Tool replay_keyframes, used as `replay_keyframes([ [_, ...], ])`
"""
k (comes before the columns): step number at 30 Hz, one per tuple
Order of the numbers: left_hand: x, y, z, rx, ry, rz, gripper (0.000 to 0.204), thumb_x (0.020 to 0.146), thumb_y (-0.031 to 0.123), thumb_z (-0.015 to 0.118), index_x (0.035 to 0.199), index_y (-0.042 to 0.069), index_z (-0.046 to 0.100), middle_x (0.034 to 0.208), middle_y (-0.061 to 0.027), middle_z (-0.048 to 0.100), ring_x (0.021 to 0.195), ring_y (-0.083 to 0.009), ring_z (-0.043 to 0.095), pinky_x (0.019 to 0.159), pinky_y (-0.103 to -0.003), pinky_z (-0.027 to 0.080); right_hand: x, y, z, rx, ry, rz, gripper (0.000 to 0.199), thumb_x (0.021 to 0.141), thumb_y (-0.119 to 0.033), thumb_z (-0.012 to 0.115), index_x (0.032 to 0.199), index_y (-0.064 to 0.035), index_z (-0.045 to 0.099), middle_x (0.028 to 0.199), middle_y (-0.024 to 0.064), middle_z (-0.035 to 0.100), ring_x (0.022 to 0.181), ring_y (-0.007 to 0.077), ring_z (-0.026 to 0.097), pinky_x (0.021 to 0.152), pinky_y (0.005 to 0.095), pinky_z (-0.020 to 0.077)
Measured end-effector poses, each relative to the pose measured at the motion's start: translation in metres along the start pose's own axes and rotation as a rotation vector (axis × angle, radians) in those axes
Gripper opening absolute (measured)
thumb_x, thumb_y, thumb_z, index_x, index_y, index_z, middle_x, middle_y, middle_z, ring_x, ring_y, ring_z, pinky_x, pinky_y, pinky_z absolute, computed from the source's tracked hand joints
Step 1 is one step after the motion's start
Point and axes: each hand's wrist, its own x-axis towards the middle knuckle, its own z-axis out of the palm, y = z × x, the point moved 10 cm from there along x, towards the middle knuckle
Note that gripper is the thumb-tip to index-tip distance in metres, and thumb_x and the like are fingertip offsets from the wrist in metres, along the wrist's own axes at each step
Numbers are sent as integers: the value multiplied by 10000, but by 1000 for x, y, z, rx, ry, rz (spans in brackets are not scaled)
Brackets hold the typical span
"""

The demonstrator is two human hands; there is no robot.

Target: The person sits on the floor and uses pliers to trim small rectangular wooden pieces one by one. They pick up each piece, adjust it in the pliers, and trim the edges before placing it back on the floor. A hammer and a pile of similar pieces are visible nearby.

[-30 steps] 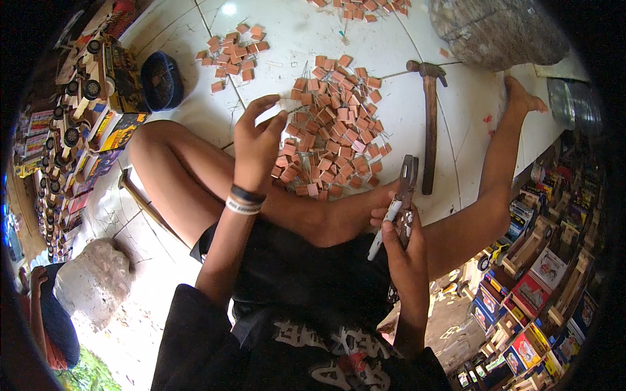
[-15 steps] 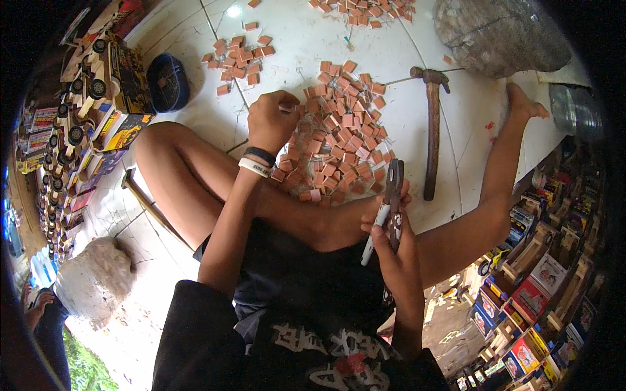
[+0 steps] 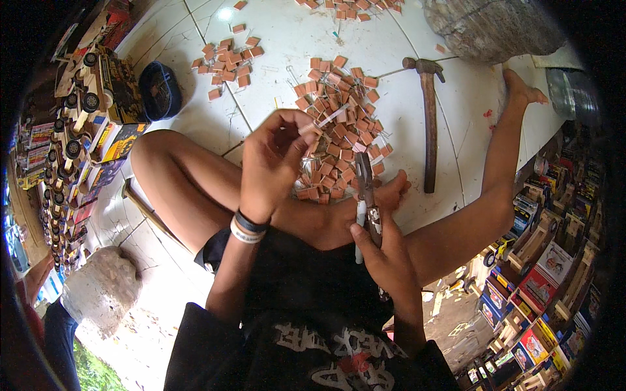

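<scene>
My left hand (image 3: 274,159), with a dark and a white wristband behind it, is closed in a pinch on a small reddish-brown block (image 3: 311,130). A thin pale pin or wire (image 3: 332,116) sticks out from the block toward the upper right. My right hand (image 3: 385,251) is wrapped round the handles of a pair of pliers (image 3: 366,186); one handle is whitish, the other brown with white patches. The pliers' head points up, and its jaws seem to have nothing between them. Beyond both hands a pile of similar blocks with thin wires (image 3: 339,146) covers the white tiles.
Smaller groups of blocks (image 3: 228,60) lie further off. A hammer (image 3: 428,124) rests right of the pile, near a big grey stone (image 3: 495,29). A dark blue tub (image 3: 160,91) stands left. Wooden toy vehicles (image 3: 91,101) line both sides. Another person's leg (image 3: 57,342) shows lower left.
My left hand has come up and back from the pile's left edge, and the block in its fingers now shows. The pliers in my right hand have shifted left, toward the left hand.
</scene>
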Motion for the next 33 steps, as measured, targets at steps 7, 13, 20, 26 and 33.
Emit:
replay_keyframes([
  [7, -30, 13, 30, 182, -67, -12, 214, 931, -85, 702, 1140, -45, 671, 1084, -79, 702, 1033, -145, 673, 917, -266, 536, 2, -17, 2, -6, 16, -93, 525, 1062, -304, 589, 1472, -21, 426, 1228, 278, 670, 1158, 457, 661, 969, 503, 513],
  [13, -28, 33, 34, 288, -102, 148, 214, 873, -93, 733, 1076, -29, 715, 1105, -119, 722, 1014, -186, 696, 899, -286, 549, -1, -20, -1, -85, 26, -64, 504, 1066, -317, 578, 1446, -23, 429, 1193, 292, 667, 1126, 486, 656, 947, 525, 509],
  [20, -29, 42, 33, 320, -30, 231, 250, 816, -109, 733, 1045, -9, 732, 1048, -147, 739, 936, -252, 748, 832, -318, 585, -4, -19, -1, -65, 40, -24, 479, 1066, -355, 575, 1393, -27, 455, 1137, 280, 680, 1088, 483, 669, 904, 521, 523],
  [26, -31, 14, 35, -18, -31, 67, 193, 894, -84, 717, 1083, -47, 711, 1076, -109, 752, 965, -156, 721, 854, -278, 568, -4, -17, 5, 24, 0, -33, 514, 1063, -350, 581, 1422, -7, 447, 1204, 263, 667, 1147, 438, 661, 974, 492, 506],
  [33, -38, 14, 33, -20, 53, 87, 167, 916, -93, 688, 1079, -63, 706, 1047, -93, 757, 951, -117, 702, 849, -249, 550, -7, -6, 9, 49, 18, -39, 456, 1064, -237, 593, 1454, -46, 454, 1085, 109, 593, 931, 196, 561, 827, 337, 466],
])
